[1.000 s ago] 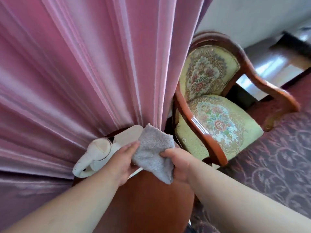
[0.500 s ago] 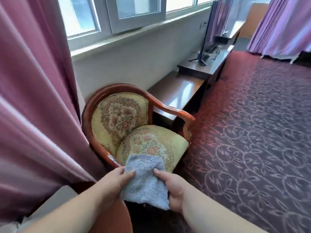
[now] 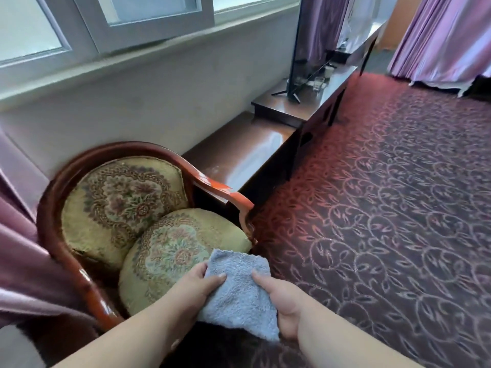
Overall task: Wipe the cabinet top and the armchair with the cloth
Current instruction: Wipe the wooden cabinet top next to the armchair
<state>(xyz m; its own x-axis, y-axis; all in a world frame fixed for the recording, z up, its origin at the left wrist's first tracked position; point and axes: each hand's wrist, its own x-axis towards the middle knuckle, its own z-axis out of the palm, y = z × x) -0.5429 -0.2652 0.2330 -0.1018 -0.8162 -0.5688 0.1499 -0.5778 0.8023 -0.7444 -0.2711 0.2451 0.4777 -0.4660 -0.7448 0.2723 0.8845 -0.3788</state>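
Note:
A grey-blue terry cloth (image 3: pixel 240 290) is held between both hands, in the air over the front edge of the armchair seat. My left hand (image 3: pixel 196 289) grips its left side and my right hand (image 3: pixel 283 301) grips its right side. The armchair (image 3: pixel 119 205) has a curved red-brown wooden frame and yellow floral cushions; it stands at the lower left under the window. A low dark wooden cabinet top (image 3: pixel 239 152) runs along the wall behind the chair's right arm.
A pink curtain (image 3: pixel 24 261) hangs close on the left beside the chair. A television (image 3: pixel 316 35) and glasses (image 3: pixel 318 83) stand on a raised cabinet section farther back. Patterned dark red carpet (image 3: pixel 385 208) fills the right side.
The view has swung right from the curtain and round table to the armchair and carpet. Both hands keep their hold on the cloth, which is now over the chair seat's front.

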